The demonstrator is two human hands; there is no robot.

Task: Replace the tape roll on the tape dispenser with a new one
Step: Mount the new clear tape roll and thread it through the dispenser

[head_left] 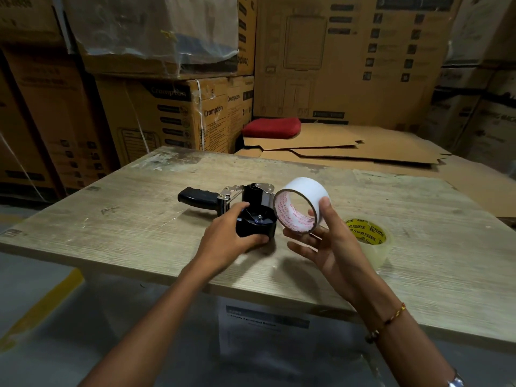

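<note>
A pale wood-grain bench (139,219), scuffed and stained with its laminate worn through at the far left corner, stands in a storeroom walled by stacked brown cardboard cartons (167,113), some strapped with white bands and one draped in clear plastic sheet. At the left of the bench's working area lies the tape dispenser (231,208), a black plastic and bright metal tool on its side, its ribbed black handle (198,198) pointing left and its round black hub facing up with no roll on it. The left hand (231,238) grips that hub end from the near side, fingers curled round the black drum. Just right of it the right hand (326,244) holds a roll of white tape (303,203) lifted off the bench, thumb pressed on the outer face and fingers spread beneath; the roll's cardboard core shows red print inside. Farther right a clear tape roll (368,241) with a yellow printed core lies flat on the bench, partly hidden behind the right hand. A beaded thread circles the right wrist. Behind the bench, flattened cardboard sheets (363,146) lie stacked, with a red cushion (270,127) on them. The bench's near edge runs diagonally, with bare surface to the left and far right of the things.
</note>
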